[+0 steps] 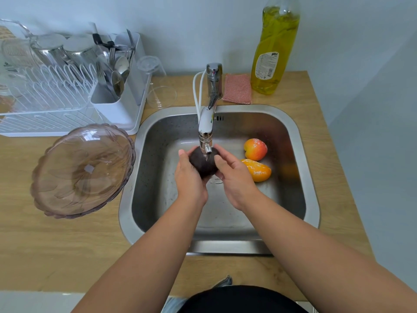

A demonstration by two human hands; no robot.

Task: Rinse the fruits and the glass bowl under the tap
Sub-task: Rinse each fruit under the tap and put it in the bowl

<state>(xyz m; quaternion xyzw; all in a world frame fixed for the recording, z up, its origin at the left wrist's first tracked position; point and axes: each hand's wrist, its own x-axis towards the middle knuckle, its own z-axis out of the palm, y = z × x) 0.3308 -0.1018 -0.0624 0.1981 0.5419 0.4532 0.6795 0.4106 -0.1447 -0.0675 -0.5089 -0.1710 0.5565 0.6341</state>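
While both hands work at the centre of the frame, the scene reads as follows.

Dark fruit: a dark, rough-skinned fruit (204, 163) sits directly below the tap (205, 132) outlet, so that the thin stream lands on its upper face.
Left hand: the left hand (189, 177) cups the fruit from the left and below, fingers wrapped against its skin; this supports the weight over the sink (311, 199).
Right hand: the right hand (234, 179) closes on the fruit from the right, thumb on its top; judged to be rubbing or turning it under the water.
Remaining fruits: a red-orange fruit (255, 149) and an orange-yellow fruit (257, 170) lie touching on the sink floor, right of centre, within reach. Both carry pale wet or foamy patches; whether they are already rinsed cannot be told.
Glass bowl: the tinted glass bowl (83, 170) rests tilted on the wooden counter (56, 245), left of the sink and overlapping its rim, apart from the water. Judged not yet under the tap.
Background: a dish rack (45, 98) stands at upper left; a bottle of yellow liquid (275, 46) and a pink scouring cloth (237, 88) stand behind the sink.
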